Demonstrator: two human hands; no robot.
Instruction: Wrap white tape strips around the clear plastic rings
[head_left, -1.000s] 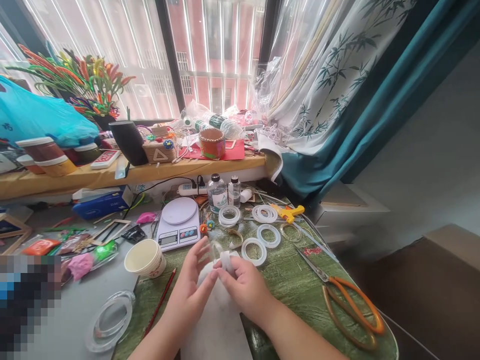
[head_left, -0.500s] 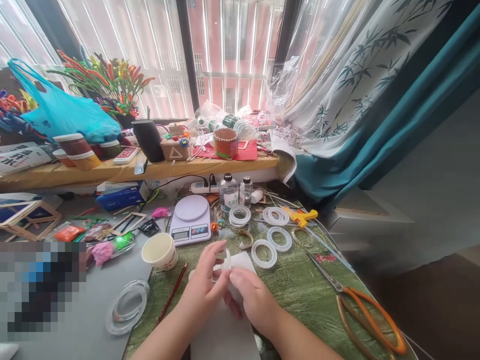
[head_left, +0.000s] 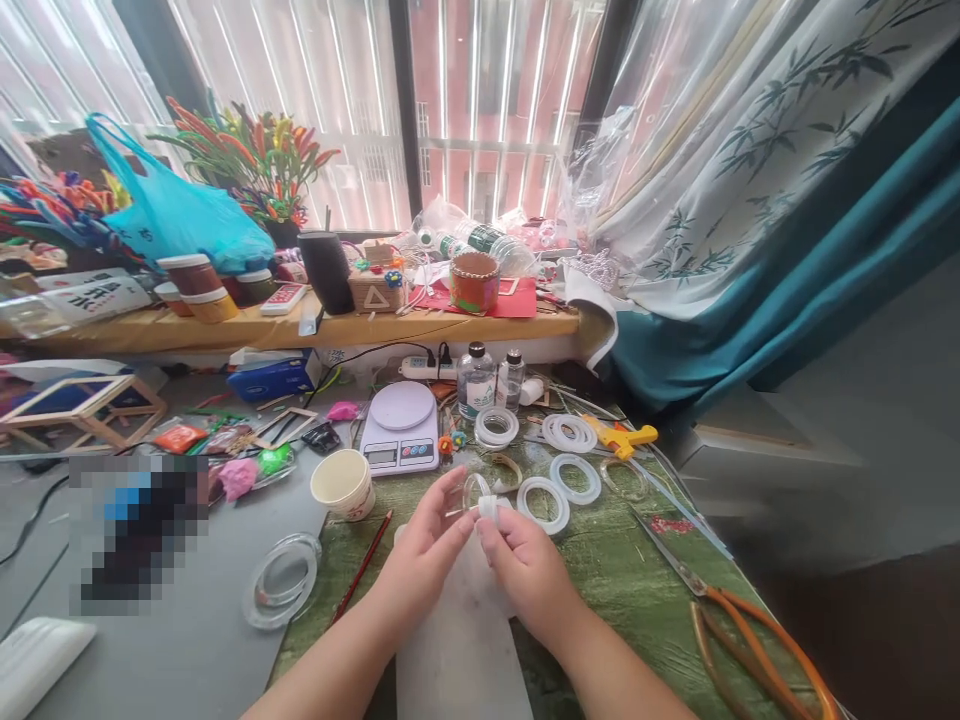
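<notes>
translucent ring (head_left: 488, 508) above pale board (head_left: 459, 645), pinched by right hand (head_left: 529, 570); left hand (head_left: 429, 535) loosely curled beside it, can't tell if gripping. white rings (head_left: 544, 528) just beyond right hand, paper cup (head_left: 355, 507) left of left hand, scissors (head_left: 699, 584) well right of both.

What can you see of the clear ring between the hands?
The ring looks like thin, clear plastic, with a white section on its near side. It is held near the pale board, pinched at the white section by the right hand; the left hand cups its left side, contact unclear. Whether it closes is hidden.
</notes>
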